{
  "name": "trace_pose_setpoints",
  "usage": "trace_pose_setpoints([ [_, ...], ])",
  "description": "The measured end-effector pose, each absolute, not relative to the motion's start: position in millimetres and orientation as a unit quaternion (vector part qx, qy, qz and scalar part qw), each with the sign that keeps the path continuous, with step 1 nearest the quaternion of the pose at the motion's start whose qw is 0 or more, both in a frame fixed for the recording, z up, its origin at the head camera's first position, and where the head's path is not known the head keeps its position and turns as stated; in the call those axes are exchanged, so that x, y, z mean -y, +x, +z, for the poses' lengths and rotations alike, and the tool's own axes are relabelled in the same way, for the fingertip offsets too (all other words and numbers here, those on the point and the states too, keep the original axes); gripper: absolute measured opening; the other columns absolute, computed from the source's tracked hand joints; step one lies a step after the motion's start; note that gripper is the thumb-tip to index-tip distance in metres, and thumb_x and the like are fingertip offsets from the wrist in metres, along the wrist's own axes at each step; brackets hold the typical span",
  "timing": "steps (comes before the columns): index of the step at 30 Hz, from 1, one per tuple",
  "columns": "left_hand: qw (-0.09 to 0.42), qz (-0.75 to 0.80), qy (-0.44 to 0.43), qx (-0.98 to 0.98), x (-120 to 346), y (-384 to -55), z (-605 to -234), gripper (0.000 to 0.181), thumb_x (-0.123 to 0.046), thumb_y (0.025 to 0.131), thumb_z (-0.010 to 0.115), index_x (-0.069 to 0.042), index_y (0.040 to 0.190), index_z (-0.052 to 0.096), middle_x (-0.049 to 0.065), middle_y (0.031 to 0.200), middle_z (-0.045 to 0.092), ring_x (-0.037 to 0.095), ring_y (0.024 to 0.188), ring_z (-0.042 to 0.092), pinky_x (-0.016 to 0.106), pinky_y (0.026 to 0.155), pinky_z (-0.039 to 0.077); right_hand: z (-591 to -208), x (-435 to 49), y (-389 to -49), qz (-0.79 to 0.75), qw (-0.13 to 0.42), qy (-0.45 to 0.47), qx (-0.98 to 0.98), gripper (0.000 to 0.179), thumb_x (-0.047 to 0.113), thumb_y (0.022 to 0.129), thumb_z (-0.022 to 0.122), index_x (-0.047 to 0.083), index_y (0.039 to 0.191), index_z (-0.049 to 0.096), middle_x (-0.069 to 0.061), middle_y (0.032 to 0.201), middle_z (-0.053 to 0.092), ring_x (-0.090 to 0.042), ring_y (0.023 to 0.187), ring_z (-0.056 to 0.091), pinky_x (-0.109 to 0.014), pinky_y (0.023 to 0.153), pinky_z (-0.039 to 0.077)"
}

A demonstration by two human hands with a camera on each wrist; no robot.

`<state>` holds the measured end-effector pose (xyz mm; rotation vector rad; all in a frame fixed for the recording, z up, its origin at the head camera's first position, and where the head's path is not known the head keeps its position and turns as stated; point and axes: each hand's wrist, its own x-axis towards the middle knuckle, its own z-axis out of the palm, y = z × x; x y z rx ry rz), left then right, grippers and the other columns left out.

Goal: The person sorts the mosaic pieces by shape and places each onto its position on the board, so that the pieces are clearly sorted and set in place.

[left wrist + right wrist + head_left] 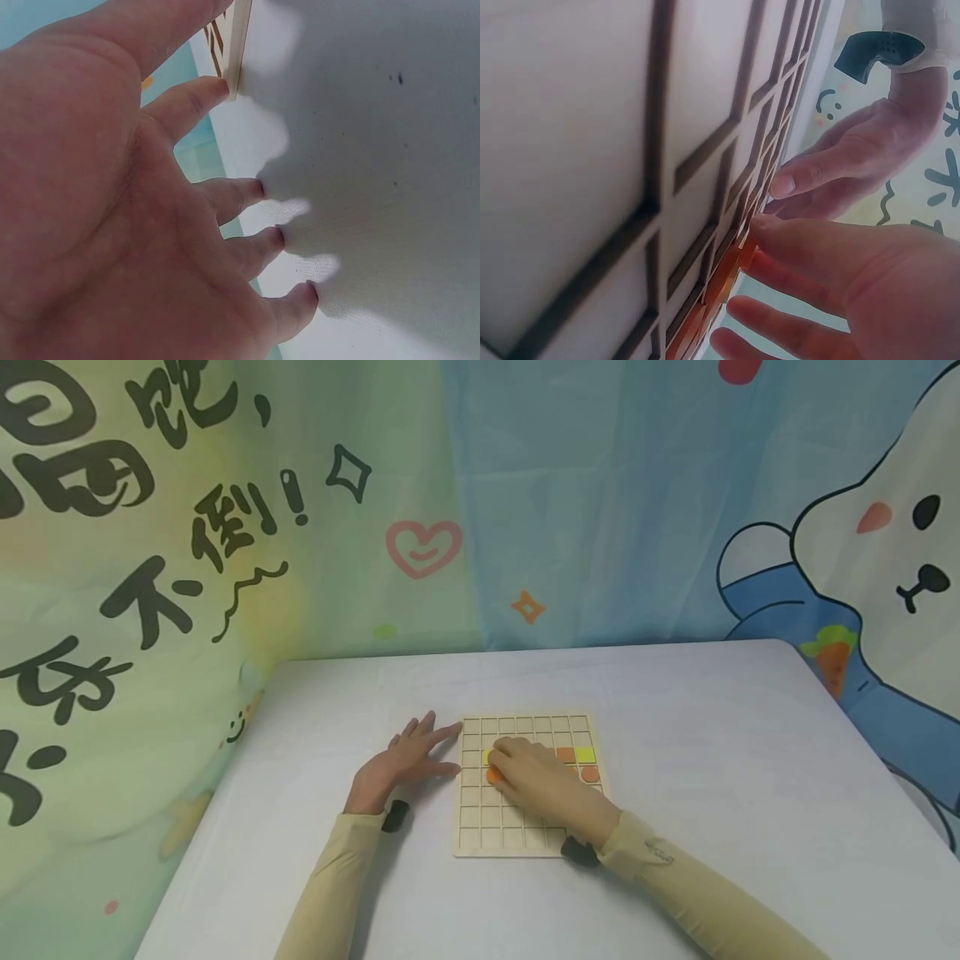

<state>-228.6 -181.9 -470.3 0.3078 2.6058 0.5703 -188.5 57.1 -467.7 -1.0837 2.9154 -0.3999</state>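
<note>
A pale wooden grid board [480,839] lies on the table. The left hand [401,760] is spread beside it, thumb and index fingertips at the board's left edge; in the left wrist view its other fingertips [247,187] rest on the white cloth. Over the board reaches the right hand [543,781], pinching an orange round piece [492,775] between thumb and fingers at a left-hand cell. A yellow piece [486,757] shows beside those fingers. Further right on the grid sit an orange square [566,756], a yellow square [586,755] and an orange disc [590,774]. The right hand covers the cells between.
White cloth [697,735] covers the table around the board. A printed curtain [585,510] with a cartoon animal and large lettering hangs behind and to the left. Each wrist carries a dark camera, like the one [579,852] below the right wrist.
</note>
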Motion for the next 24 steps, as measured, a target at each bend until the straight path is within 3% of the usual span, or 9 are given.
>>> trace_pose_setpoints([
  [12, 0.224, 0.210, 0.118, -0.945, 183.4, -228.8, -469.2, 0.076, -0.048, 0.093, 0.067, -0.033, 0.158, 0.031, 0.014, 0.170, 0.003, 0.041, 0.157, 0.000, 0.062, 0.126, 0.007, -466.2, -52.5, -188.9, -0.114, -0.018, -0.360, -0.926, 0.012, 0.025, 0.099, 0.064, 0.013, 0.101, 0.065, -0.001, 0.106, 0.061, -0.020, 0.090, 0.059, -0.032, 0.069, 0.051],
  [20, 0.224, 0.217, 0.120, -0.942, 184.1, -227.8, -469.7, 0.075, -0.047, 0.094, 0.067, -0.032, 0.158, 0.031, 0.015, 0.170, 0.003, 0.042, 0.156, -0.001, 0.063, 0.126, 0.007, -465.1, -48.4, -188.6, -0.118, 0.004, -0.352, -0.928, 0.021, 0.024, 0.099, 0.065, 0.011, 0.115, 0.067, -0.005, 0.120, 0.061, -0.024, 0.106, 0.061, -0.038, 0.085, 0.056],
  [24, 0.224, 0.217, 0.119, -0.942, 184.3, -227.6, -469.6, 0.075, -0.046, 0.094, 0.067, -0.032, 0.158, 0.031, 0.015, 0.170, 0.002, 0.041, 0.157, -0.001, 0.062, 0.126, 0.007, -465.9, -47.2, -188.5, -0.121, 0.004, -0.349, -0.929, 0.023, 0.025, 0.098, 0.065, 0.011, 0.117, 0.067, -0.005, 0.121, 0.062, -0.024, 0.108, 0.061, -0.039, 0.087, 0.056],
])
